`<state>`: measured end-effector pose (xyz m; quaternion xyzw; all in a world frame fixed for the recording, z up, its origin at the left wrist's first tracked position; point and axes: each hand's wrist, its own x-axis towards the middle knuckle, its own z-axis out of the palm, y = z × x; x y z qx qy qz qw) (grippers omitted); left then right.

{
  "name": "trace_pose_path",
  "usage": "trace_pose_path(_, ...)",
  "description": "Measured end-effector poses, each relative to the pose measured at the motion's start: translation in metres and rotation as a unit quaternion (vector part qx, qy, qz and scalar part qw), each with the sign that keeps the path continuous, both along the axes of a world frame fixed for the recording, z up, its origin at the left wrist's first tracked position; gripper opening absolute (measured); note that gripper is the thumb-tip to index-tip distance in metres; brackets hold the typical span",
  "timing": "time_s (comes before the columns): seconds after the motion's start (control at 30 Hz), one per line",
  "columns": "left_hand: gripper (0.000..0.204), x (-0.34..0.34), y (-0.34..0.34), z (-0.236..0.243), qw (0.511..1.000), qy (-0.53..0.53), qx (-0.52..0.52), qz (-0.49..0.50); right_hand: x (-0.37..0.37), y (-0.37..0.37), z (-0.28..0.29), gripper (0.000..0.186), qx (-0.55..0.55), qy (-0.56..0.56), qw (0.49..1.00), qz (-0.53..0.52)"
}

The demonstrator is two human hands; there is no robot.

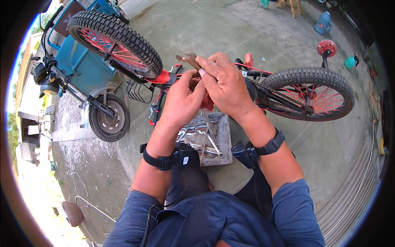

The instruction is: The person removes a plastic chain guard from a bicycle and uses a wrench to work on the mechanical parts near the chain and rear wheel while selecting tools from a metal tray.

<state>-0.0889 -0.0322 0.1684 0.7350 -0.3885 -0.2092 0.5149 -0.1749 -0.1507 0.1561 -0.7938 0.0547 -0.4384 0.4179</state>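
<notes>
My right hand (220,82) grips a rusty tool with an open jaw at its tip (184,58), probably a wrench. My left hand (185,96) is closed right against it, fingers curled; what they hold is hidden. Both hands are over a black and red bicycle lying across the view, with spoked wheels (284,80) at either side and a red part (207,108) showing just below my fingers. Beneath, a grey tray (224,156) holds several metal spanners (214,146).
A blue cargo tricycle (82,72) stands at the left. A blue jug (323,24), a green spray bottle (350,61) and a wooden stool (293,9) are on the concrete floor (337,144) at back and right. A white cord (94,206) lies at lower left.
</notes>
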Motion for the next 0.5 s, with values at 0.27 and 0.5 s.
trace_pose_path(0.27,0.036,-0.011,-0.020,0.036,0.975,-0.196,0.093,0.039,-0.036,-0.004,-0.019,0.044,-0.012,-0.011,0.995,-0.097)
trace_pose_path(0.5,0.044,-0.019,-0.036,0.028,0.948,-0.306,0.050,0.073,-0.052,0.044,-0.051,0.067,0.616,0.100,0.742,0.245)
